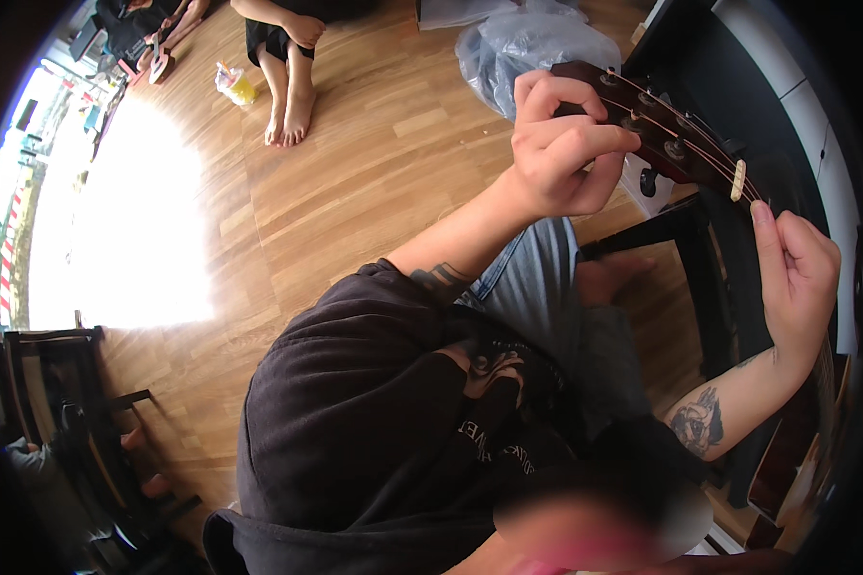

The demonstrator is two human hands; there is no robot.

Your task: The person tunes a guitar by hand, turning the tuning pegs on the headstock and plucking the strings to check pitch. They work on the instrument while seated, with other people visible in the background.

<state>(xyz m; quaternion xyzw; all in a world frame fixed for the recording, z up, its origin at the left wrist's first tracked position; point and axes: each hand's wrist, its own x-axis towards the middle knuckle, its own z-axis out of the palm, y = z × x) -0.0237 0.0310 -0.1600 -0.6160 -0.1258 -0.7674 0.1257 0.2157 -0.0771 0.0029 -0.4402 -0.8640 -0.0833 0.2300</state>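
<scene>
A guitar with a dark headstock (676, 163) points up and away at the far right. Several metal tuning posts with strings wound on them show on its face, and a pale nut (739, 180) crosses its lower end. My left hand (571, 144) is closed, fingers curled at the headstock's left edge by the tuning posts; any peg between the fingers is hidden. Just below the nut, my right hand (798, 264) is closed, thumb and forefinger pinched at the strings (752, 192). The guitar body's brown edge (777, 470) shows partly beside my right forearm.
A crumpled clear plastic bag (537, 57) lies beyond my left hand. A dark frame (676, 230) stands below the headstock. Across the wooden floor (384, 144) are a seated person's bare feet (292, 115) and a yellow drink cup (238, 88). Dark chairs (58, 402) stand at left.
</scene>
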